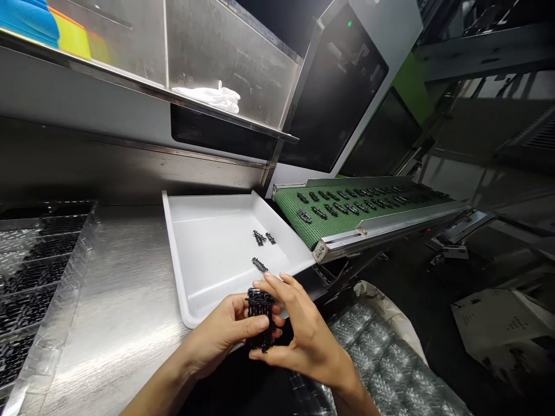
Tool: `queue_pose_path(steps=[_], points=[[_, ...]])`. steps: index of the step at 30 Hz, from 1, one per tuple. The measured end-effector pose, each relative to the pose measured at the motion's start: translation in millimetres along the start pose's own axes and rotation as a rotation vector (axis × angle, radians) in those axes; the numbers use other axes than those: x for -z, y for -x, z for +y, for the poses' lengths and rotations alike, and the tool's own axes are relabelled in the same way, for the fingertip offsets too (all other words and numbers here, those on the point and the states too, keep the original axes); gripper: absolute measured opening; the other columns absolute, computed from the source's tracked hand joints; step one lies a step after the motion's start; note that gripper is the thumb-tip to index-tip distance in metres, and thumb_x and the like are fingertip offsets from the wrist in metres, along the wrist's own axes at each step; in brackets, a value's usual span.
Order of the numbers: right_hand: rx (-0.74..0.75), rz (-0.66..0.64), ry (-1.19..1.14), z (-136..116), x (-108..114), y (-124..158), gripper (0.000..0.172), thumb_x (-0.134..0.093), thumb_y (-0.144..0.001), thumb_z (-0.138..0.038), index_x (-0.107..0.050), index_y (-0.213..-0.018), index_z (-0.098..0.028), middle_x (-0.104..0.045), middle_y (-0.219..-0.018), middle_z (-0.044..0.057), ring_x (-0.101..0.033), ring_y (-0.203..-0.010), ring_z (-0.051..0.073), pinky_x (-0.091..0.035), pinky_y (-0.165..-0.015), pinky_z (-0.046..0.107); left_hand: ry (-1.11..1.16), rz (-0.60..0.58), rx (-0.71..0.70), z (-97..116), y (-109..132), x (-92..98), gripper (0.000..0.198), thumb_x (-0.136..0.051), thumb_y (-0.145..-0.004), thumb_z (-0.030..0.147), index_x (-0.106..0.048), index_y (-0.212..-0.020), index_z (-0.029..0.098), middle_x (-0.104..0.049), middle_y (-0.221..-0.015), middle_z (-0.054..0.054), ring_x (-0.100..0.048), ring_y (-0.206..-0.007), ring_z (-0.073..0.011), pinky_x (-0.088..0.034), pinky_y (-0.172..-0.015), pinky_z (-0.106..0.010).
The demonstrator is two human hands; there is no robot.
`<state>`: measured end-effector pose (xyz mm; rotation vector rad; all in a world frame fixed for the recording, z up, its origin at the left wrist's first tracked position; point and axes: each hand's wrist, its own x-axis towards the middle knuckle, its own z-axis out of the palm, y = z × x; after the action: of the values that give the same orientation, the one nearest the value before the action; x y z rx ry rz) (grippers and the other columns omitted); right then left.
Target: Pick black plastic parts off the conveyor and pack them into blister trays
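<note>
And there it was: the left hand (219, 335) and the right hand (307, 335) were both on a small stack of black plastic parts (260, 306), holding it up just off the near corner of a white tray (203, 260)! The left hand came in from the side, its thumb (255, 326) pressed flat across the face of the stack, while the right hand closed narrowly around it, fingers (273, 282) over the top edge and thumb (260, 355) underneath. That was a firm two-handed pinch, with the stack right between the palms. Just ahead, three loose black parts (260, 237) lay in the tray, two of them close together and a third (259, 264) nearer the hands. Over on the right, a green conveyor belt (295, 209) in an aluminium frame (347, 240) ran up beside the tray, carrying rows of similar black parts (329, 205), with its near end just touching the tray's far corner. The tray sat on a brushed stainless steel table (121, 300), and to the left lay a clear plastic tray (43, 277) filled with dark parts. Down at the lower right was a stack of clear trays (381, 358) in a white liner (390, 309), with a cardboard box (498, 329) beyond. Up above, white gloves (212, 97) lay on a steel shelf (130, 78), and blue and yellow items (30, 20) sat at its far left end.
</note>
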<state>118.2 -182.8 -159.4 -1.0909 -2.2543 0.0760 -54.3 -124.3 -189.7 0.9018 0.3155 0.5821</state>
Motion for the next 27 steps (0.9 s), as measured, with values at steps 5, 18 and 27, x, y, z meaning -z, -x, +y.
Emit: queue_pose_path(steps=[5,18,27], points=[[-0.232,0.005,0.132,51.5,26.1,-33.6,0.068,-0.076,-0.077,-0.046,-0.048,-0.135,-0.023,-0.063,-0.126,0.007,-0.06,-0.116,0.024,-0.046,-0.102,0.036,0.051,0.091,-0.006,-3.1,-5.9,-2.5,0.033,-0.085,-0.068,0.034,-0.075,-0.093,0.015,-0.075,-0.09,-0.009,-0.069,-0.078,-0.0179,-0.053,-0.077,-0.027],[-0.42,-0.006,0.244,75.9,69.3,-71.1,0.018,-0.053,-0.088,-0.013,-0.07,-0.091,-0.021,-0.068,-0.095,0.003,-0.065,-0.088,0.018,-0.051,-0.082,0.028,-0.186,0.254,-0.157,19.7,8.4,11.8,0.04,-0.078,-0.071,0.047,-0.074,-0.096,0.017,-0.074,-0.096,-0.009,-0.065,-0.095,-0.0244,-0.047,-0.082,-0.031],[-0.187,0.024,-0.027,-11.0,44.6,-24.6,0.022,-0.057,-0.093,-0.019,-0.066,-0.113,-0.024,-0.07,-0.105,0.004,-0.066,-0.097,0.019,-0.055,-0.089,0.031,-0.078,0.058,-0.085,6.7,-11.7,-1.0,0.035,-0.078,-0.075,0.037,-0.072,-0.102,0.017,-0.072,-0.094,-0.006,-0.063,-0.085,-0.0195,-0.046,-0.079,-0.028]])
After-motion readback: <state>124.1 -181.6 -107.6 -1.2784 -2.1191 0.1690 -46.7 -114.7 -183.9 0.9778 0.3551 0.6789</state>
